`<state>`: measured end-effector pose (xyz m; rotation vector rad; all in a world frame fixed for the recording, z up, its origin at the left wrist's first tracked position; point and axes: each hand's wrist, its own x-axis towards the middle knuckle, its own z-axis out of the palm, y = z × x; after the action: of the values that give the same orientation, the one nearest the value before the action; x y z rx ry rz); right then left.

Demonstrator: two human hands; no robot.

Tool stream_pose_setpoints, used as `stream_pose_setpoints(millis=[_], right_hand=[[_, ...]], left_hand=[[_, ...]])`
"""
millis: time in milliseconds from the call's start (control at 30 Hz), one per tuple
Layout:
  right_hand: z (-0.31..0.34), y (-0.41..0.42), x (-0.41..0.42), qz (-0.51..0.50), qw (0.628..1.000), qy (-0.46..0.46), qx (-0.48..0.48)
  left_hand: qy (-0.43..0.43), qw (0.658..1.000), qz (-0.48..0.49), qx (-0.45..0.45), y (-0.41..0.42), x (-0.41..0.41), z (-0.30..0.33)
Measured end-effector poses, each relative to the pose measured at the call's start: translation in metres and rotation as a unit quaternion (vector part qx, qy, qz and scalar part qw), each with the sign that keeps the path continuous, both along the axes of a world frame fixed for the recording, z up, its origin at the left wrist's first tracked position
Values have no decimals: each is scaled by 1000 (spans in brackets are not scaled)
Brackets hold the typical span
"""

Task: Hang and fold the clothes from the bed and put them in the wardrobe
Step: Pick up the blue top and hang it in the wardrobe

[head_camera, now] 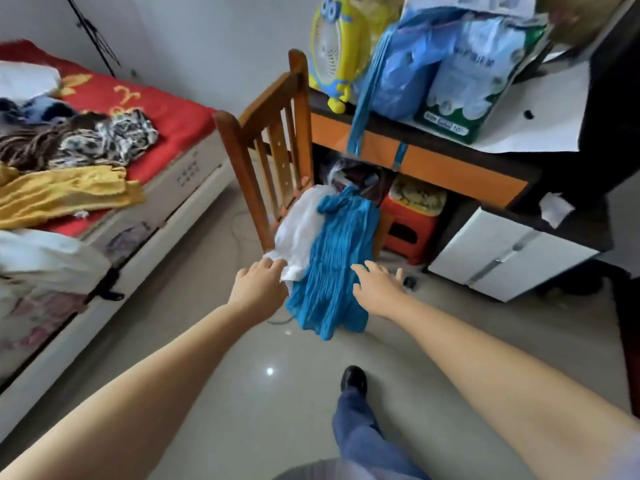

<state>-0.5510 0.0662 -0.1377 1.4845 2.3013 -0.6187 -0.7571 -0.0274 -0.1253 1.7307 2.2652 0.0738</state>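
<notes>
Centre of frame: wooden chair (266, 150) carrying a blue pleated garment (332, 265) draped over its seat edge toward the floor, with a white garment (301, 230) beside it on the left. Left hand (259, 285), fingers loosely extended, touches the white garment's lower edge; right hand (377, 289), fingers spread and holding nothing, lies at the blue garment's right edge. Left of frame: bed (180, 168) with red cover, bearing a yellow garment (65, 195) and a patterned clothes heap (90, 140).

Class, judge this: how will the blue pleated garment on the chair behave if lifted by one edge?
The blue pleated garment will probably be floppy: it already drapes over the wooden chair seat edge. It seems light, being thin cloth. Its pleats may stretch and sag.
</notes>
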Motion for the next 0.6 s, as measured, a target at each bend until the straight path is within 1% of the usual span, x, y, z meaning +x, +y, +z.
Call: stream_pose_setpoints(millis=[233, 367, 500, 600], right_hand=[[-44, 122, 26, -43, 998, 5, -51], [-69, 184, 32, -75, 995, -13, -72], [-113, 230, 25, -108, 989, 3, -101], [-160, 261, 18, -134, 984, 27, -119]], left_hand=[[-26, 996, -26, -83, 144, 21, -38], [-67, 990, -22, -125, 213, 35, -68], [-86, 981, -44, -166, 273, 42, -111], [-118, 976, -38, -177, 313, 43, -154]])
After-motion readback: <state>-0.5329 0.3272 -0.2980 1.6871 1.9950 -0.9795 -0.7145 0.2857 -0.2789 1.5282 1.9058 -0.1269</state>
